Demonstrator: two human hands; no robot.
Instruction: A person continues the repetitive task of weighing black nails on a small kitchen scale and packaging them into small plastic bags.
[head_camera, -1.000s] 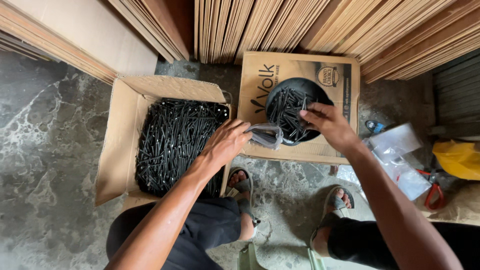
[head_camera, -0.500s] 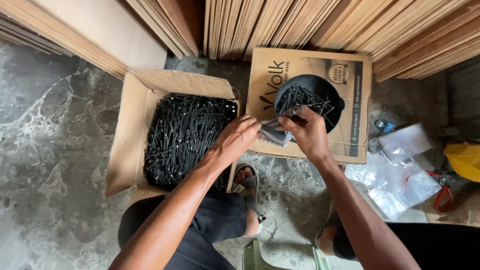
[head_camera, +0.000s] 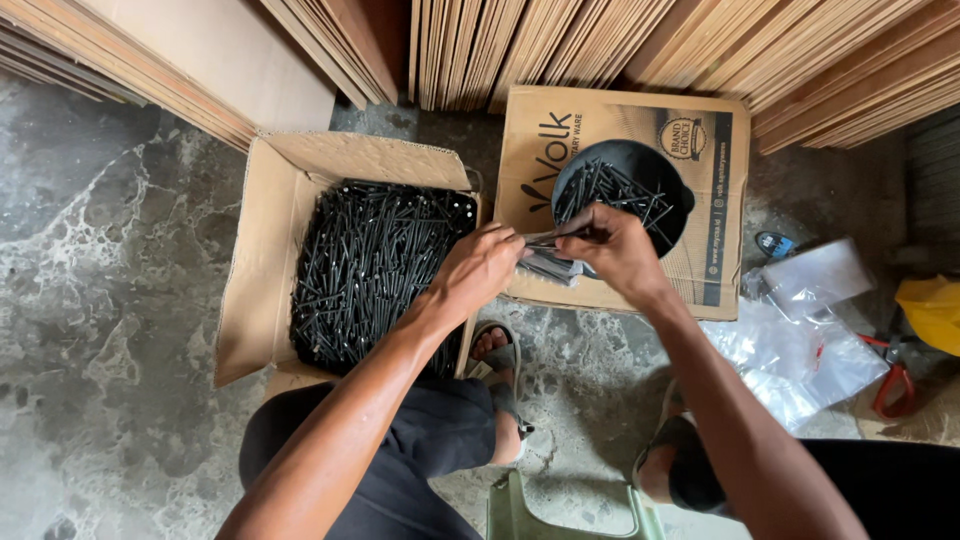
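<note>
My left hand (head_camera: 482, 268) holds the mouth of a small clear plastic bag (head_camera: 553, 265) over the gap between two cardboard boxes. My right hand (head_camera: 610, 245) pinches a few black screws and pushes them into that bag. Just behind my hands a black bowl (head_camera: 622, 180) with loose black screws rests on a closed printed carton (head_camera: 718, 180). To the left, an open carton (head_camera: 262, 250) is packed with several layers of long black screws (head_camera: 370, 260).
Stacked plywood sheets (head_camera: 600, 45) lean along the back wall. Clear plastic bags (head_camera: 810, 330) lie on the floor at right, beside red-handled scissors (head_camera: 893, 385) and a yellow object (head_camera: 930, 310). My sandalled feet and a green stool edge (head_camera: 560, 515) are below, on mottled grey concrete.
My right hand left the black bowl with screws and came to the bag at my left hand. The view shifted slightly so the boxes sit more to the right.
</note>
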